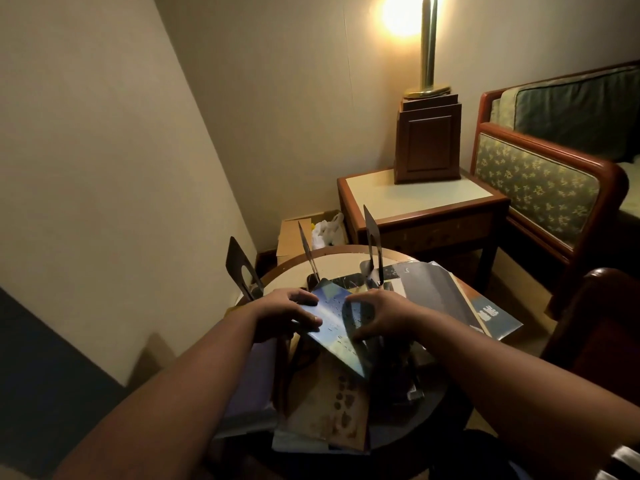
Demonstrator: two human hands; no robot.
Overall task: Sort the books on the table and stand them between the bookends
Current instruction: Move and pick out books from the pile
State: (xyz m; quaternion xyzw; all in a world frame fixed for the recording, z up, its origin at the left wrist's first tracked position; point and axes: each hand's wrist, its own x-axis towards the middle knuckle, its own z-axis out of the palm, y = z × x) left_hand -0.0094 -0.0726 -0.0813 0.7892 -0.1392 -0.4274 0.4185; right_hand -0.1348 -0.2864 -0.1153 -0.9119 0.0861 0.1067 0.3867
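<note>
- Unsorted books [325,410] are heaped nearest.
- Blue book [329,318] is gripped at its edges by curled left hand [287,315] and right hand [379,317], seemingly for standing between far bookends [372,237].

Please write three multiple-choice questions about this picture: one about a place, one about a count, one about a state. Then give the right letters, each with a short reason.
1. Where does the lamp stand?
A. On the side table
B. On the floor
C. On the sofa

2. How many bookends stand upright on the round table?
A. One
B. Three
C. Five

3. What is the state of the blue book?
A. It stands between the bookends
B. It lies on the floor
C. It is held in two hands

Answers:
1. A: the lamp's wooden base rests on the side table's pale top.
2. B: three dark plates rise at the far side of the table.
3. C: the left hand and the right hand grip it above the scattered books.
</note>
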